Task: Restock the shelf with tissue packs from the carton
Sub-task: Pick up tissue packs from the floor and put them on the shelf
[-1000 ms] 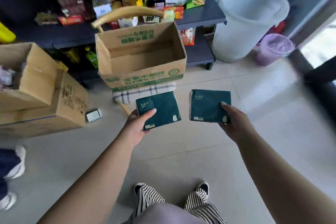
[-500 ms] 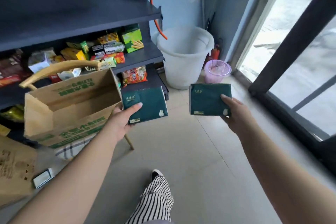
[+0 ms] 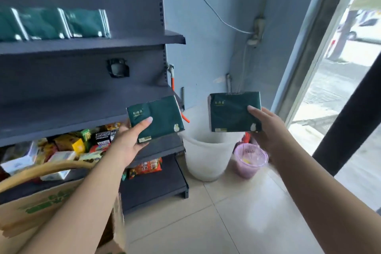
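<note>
My left hand [image 3: 128, 142] grips a dark green tissue pack [image 3: 159, 116] in front of the shelf's right end. My right hand [image 3: 268, 130] holds a second dark green tissue pack [image 3: 231, 112] to the right, over the white bucket. High on the dark grey shelf unit, the upper shelf [image 3: 132, 40] carries a row of the same green tissue packs [image 3: 53, 23] standing on edge, with bare board to their right. The brown carton [image 3: 37, 206] with green print sits at the lower left, partly behind my left forearm.
The middle shelf [image 3: 72, 113] is bare; lower shelves hold snack packets [image 3: 70, 146]. A curved wooden chair back [image 3: 33, 173] arcs over the carton. A white bucket [image 3: 206, 156] and a small purple bin [image 3: 250, 160] stand on the tiled floor by the glass door [image 3: 338, 80].
My view has swung up and to the right, from the carton on the floor to the shelves. Both hands have risen with their tissue packs still in them.
</note>
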Motion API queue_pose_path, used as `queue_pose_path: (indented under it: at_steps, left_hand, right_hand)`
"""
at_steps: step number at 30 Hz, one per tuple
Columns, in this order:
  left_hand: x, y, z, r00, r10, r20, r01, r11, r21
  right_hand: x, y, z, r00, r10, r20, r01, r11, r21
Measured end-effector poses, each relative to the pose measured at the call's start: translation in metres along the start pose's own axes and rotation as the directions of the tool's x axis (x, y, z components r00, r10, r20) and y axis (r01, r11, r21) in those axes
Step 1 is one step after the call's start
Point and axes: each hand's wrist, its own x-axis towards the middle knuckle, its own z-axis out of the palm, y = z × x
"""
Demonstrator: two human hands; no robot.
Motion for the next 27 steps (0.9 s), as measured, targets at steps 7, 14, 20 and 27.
queue_pose_path:
  at_steps: [7, 14, 20, 27]
  left_hand:
    - [0.075, 0.055, 0.016, 0.984, 0.176, -0.040, -0.176, 0.984, 0.010]
    - [0.145, 0.091, 0.014, 0.947, 0.293, -0.134, -0.293, 0.956, 0.025]
    - [0.201, 0.113, 0.020, 0.883, 0.388, -0.263, -0.388, 0.920, 0.053]
    - [0.252, 0.136, 0.030, 0.804, 0.450, -0.389, -0.446, 0.889, 0.106]
  right_hand:
    - [0.105, -0.026, 0.057, 0.984, -0.078, 0.163, 0.072, 0.996, 0.044]
    - [0.205, -0.034, 0.127, 0.943, -0.067, 0.325, 0.029, 0.992, 0.121]
    - [0.288, -0.056, 0.191, 0.852, -0.113, 0.512, 0.047, 0.989, 0.140]
    - [0.367, -0.086, 0.270, 0.700, -0.161, 0.696, 0.097, 0.987, 0.130]
